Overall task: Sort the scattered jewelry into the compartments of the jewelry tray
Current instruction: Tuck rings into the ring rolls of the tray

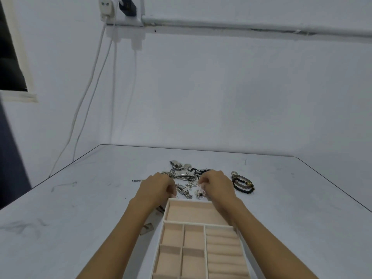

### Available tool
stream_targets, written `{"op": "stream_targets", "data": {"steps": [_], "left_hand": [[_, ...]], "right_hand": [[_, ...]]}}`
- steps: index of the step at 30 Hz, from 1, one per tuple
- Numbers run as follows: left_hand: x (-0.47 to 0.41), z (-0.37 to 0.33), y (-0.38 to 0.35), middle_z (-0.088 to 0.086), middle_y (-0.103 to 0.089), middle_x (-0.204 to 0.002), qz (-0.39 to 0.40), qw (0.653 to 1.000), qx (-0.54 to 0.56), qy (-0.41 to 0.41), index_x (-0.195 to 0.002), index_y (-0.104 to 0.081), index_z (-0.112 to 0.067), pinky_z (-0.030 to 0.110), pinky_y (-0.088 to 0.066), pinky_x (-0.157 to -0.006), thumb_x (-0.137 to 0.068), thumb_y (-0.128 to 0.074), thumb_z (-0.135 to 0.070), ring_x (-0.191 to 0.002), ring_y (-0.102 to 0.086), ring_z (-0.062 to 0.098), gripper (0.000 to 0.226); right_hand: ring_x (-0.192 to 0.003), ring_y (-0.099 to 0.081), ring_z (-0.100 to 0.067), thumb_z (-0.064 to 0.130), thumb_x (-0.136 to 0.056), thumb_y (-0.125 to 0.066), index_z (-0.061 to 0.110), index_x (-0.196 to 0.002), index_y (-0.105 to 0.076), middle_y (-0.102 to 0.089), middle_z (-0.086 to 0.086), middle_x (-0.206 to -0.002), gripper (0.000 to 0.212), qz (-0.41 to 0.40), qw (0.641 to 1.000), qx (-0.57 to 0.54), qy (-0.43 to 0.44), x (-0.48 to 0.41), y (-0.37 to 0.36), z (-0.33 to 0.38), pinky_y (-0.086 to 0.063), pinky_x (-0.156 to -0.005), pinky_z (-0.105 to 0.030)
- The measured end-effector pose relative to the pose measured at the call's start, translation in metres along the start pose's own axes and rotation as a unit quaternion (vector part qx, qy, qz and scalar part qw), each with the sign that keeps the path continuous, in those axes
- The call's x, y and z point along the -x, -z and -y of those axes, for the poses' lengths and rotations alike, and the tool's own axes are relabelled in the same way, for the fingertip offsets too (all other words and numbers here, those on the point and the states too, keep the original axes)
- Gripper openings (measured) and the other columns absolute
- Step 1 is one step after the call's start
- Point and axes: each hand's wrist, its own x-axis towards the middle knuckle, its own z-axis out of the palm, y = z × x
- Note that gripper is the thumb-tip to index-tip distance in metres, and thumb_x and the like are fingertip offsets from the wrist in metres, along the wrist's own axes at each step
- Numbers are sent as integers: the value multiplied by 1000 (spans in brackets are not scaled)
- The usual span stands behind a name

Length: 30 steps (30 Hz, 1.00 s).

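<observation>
Nearest you, the jewelry tray point(205, 246) sat on the worktop point(80, 208). Your left grip point(156, 187) and right grip point(216, 186) hung curled at its far rim; clamped or not, could not tell. The scattered jewelry point(182, 175) lay between and just beyond them.

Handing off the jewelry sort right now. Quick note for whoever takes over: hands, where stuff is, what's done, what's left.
Left hand: fingers curled just beyond the far edge of the tray; a thin wire hook shows beneath it, grip unclear.
Right hand: curled likewise above small silver pieces; grip unclear.
Every tray compartment in view is empty.
Watches and beaded bracelets lie on the table beyond it.
Done: nothing sorted yet. Left: all of it.
</observation>
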Motion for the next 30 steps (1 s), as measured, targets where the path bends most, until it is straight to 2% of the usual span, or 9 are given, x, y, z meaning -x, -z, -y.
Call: {"op": "stream_targets", "data": {"steps": [4,7,10,14,18,20,22,27,30], "left_hand": [[-7,1,-1,-5,-66,-100,59,998,-1,9,-90,-68,-23,27,-48,-77,-88,-62,-14,-94,-61,16,11],[-13,4,-3,-2,-65,-107,90,996,3,4,-92,-67,-21,26,-46,-79,-90,-60,-13,-98,-61,18,10],[-16,7,-7,-1,-64,-107,91,996,14,3,-88,-62,-23,24,-43,-77,-90,-59,-14,-94,-58,17,9],[-7,12,-11,-14,-59,-83,43,995,93,-10,-69,-47,-30,21,-41,-72,-88,-58,-10,-79,-54,11,29],[8,19,-20,-23,-63,-64,-41,978,202,-15,-68,-53,-31,15,-41,-64,-83,-62,-6,-66,-55,-1,31],[11,21,-22,-24,-66,-65,-68,967,247,-19,-70,-58,-28,11,-39,-61,-81,-66,-7,-63,-56,-1,25],[12,22,-22,-13,-68,-66,-89,957,276,-13,-71,-62,-26,11,-40,-60,-78,-72,-9,-62,-55,-1,20],[14,20,-20,-8,-64,-67,-126,938,324,-7,-72,-63,-24,10,-42,-60,-76,-78,-14,-61,-53,-2,18],[17,18,-20,-5,-65,-70,-151,926,347,-6,-73,-64,-23,10,-43,-61,-76,-76,-11,-61,-53,-1,17]], "right_hand": [[-84,-69,-16,5,-88,-59,20,-94,-74,-74,1,-90,22,38,999,33,-4,-11,1,-6,-49,-72,-25],[-88,-68,-15,7,-87,-62,20,-93,-74,-74,1,-92,19,45,998,40,1,-15,2,-7,-44,-70,-25],[-92,-66,-18,4,-86,-59,21,-94,-73,-72,1,-97,23,23,999,45,4,-19,1,-8,-47,-73,-27],[-89,-66,-19,0,-87,-54,20,-96,-74,-73,0,-95,30,-7,999,49,-4,-23,-2,-9,-50,-72,-29],[-90,-66,-17,14,-87,-65,18,-94,-74,-73,0,-92,12,6,998,55,-16,-25,-7,-6,-48,-74,-28],[-88,-66,-17,20,-86,-68,17,-94,-74,-73,0,-90,10,11,998,67,-16,-27,-9,-5,-46,-72,-27],[-87,-66,-19,19,-87,-66,15,-92,-73,-72,-2,-88,9,0,994,105,1,-28,-9,-2,-44,-69,-27],[-69,-53,-20,-7,-78,-53,10,-82,-68,-61,-1,-74,23,-9,975,216,49,-28,-11,3,-39,-59,-27],[-80,-63,-21,-5,-81,-52,9,-87,-68,-69,-2,-86,22,17,981,189,35,-30,-10,-1,-45,-64,-30]]}}
